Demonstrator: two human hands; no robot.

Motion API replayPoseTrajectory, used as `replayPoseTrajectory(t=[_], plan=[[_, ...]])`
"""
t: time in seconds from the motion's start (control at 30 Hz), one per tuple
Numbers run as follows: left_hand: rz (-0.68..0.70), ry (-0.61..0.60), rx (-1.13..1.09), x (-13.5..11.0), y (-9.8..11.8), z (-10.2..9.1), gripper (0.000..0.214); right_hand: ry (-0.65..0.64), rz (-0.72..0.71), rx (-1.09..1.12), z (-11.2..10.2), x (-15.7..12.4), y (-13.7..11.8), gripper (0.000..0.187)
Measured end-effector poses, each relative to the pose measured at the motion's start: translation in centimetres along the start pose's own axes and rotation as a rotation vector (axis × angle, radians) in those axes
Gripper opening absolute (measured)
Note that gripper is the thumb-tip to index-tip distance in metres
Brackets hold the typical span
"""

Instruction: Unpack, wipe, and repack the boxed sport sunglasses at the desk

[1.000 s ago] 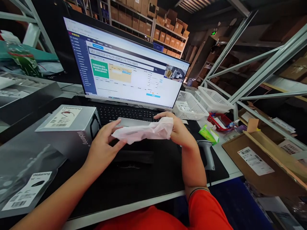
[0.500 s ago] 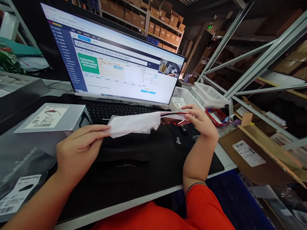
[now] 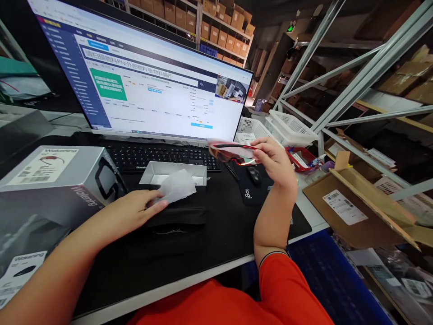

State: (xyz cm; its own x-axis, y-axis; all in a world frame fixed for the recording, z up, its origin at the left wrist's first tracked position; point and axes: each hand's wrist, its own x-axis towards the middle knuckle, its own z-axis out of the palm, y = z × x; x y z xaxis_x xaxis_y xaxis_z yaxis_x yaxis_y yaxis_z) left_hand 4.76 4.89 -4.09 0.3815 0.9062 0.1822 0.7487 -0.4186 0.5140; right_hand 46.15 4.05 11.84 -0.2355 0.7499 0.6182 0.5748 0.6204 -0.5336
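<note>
Red-framed glasses (image 3: pixel 233 152) held above the far right part of a bench (image 3: pixel 162 292) in a storeroom.
The right hand (image 3: pixel 275 160) pinches one end of the glasses between thumb and fingers, before the lower right corner of a lit monitor (image 3: pixel 142 115); the left hand (image 3: pixel 140 205) pinches a white sleeve (image 3: pixel 179 185), well apart from them, over the front of a grey tray (image 3: pixel 202 176). A black mat (image 3: pixel 223 234) covers most of the surface up to the near edge, with a dark pouch (image 3: pixel 182 216) upon it. A Wakening box (image 3: pixel 81 180) stands toward the left end, a keyboard (image 3: pixel 149 155) toward the far edge. White baskets (image 3: pixel 294 128) occupy the far right corner; a cardboard carton (image 3: pixel 331 212) lies by the right edge. Behind, shelving (image 3: pixel 223 40) bears brown boxes.
</note>
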Motion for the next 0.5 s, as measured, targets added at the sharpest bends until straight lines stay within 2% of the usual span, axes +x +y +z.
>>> replayPoseTrajectory(t=[0.1,0.2,0.27,0.37,0.43,0.5], plan=[[-0.013,0.032,0.038,0.5,0.3,0.8,0.081,-0.093,-0.035,0.041,2.2,0.9,-0.3,0.03],[0.001,0.09,0.026,0.9,1.1,1.5,0.079,-0.147,-0.04,0.104,4.1,1.5,-0.4,0.03],[0.003,0.138,-0.019,0.9,1.7,1.5,0.074,-0.145,-0.005,0.164,5.6,1.9,-0.3,0.034],[-0.029,0.242,-0.105,0.7,2.9,0.8,0.067,-0.061,0.113,0.332,8.9,2.3,-0.4,0.049],[-0.065,0.343,-0.299,0.5,3.9,0.5,0.072,-0.01,0.193,0.498,11.7,2.2,-0.8,0.058],[-0.086,0.438,-0.633,0.6,5.0,0.4,0.097,-0.021,0.253,0.667,14.8,1.7,-1.5,0.061]])
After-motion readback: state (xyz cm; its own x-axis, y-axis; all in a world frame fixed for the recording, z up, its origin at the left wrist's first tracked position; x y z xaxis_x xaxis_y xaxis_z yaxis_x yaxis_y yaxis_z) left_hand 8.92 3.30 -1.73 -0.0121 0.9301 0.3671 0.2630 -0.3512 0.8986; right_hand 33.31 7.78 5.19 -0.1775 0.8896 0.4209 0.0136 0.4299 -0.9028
